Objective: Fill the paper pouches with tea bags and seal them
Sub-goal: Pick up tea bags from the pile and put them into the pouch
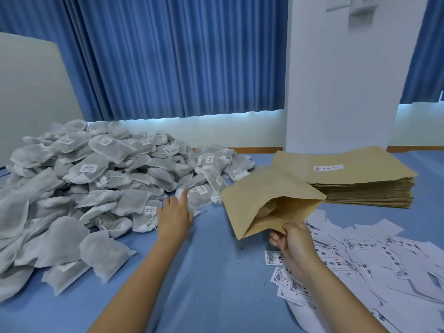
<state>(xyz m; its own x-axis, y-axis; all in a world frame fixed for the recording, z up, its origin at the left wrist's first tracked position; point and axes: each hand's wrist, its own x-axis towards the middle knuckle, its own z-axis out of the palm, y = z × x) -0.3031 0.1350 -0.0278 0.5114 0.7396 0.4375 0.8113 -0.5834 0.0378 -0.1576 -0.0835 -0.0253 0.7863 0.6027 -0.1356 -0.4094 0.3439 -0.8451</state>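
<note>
1. Step in hand: filling. I am judging that 1 pouch is being loaded and nothing here is being sealed yet.

2. Right hand [292, 241]: it is pinching the lower lip of the open brown pouch [266, 195], thumb on top and fingers curled beneath. It is holding the pouch off the blue tabletop [211, 272] with the mouth facing me. A pale shape is showing deep inside; it is probably a tea bag, but I cannot confirm that.

3. Left hand [174, 213]: it is reaching to the near edge of the heap of tea bags [96, 179], with its fingers stretched forward and lying on 1 tea bag [197, 198] at the fringe. The fingers are blurring, so I cannot tell whether they are gripping the bag or only touching it.

4. Supplies: the heap is covering the left of the tabletop. A stack of flat pouches [355, 179] is sitting behind the held pouch on the right. Loose printed labels [374, 258] are lying scattered under and beside the right forearm.

5. Next move, in my judgement: the left hand is needing a firm grip on that single bag, without dragging its neighbours by their strings, before carrying it across to the mouth. The right hand is needing to hold the mouth gaping and steady. How many bags the pouch is taking, I cannot tell.
</note>
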